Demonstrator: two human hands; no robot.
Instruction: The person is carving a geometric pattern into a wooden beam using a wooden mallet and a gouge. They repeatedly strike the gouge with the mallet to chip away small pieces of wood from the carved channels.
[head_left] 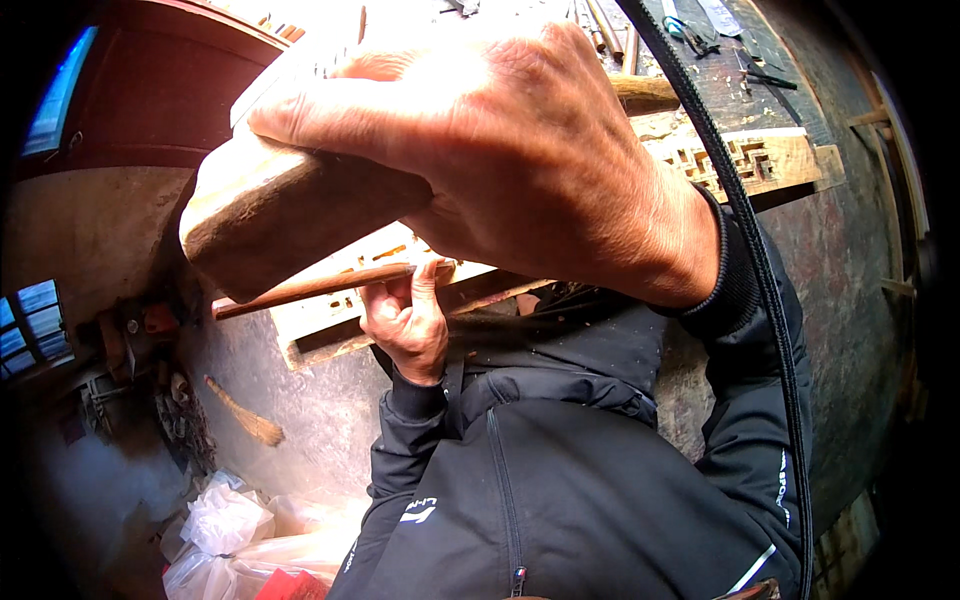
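Close to the camera, my right hand point(500, 140) is closed around a thick wooden block point(290, 215) with worn edges. The block is raised above the work and covers part of it. Lower down, my left hand point(408, 322) pinches a slim chisel with a brown rod-like handle point(325, 288). Its handle points left, and its working end is partly hidden by the fingers. Beneath both hands lies a pale wooden board point(795, 158) with carved openwork; my right hand and the block hide its middle.
Several slim tools point(605, 30) and wood chips lie on the far bench, with pliers-like tools point(690, 35) beyond. A black cord point(735, 170) hangs down the right side. A straw brush point(245, 412) is on the floor at left, near a tied plastic bag point(225, 525). A dark red cabinet point(150, 90) stands far left.
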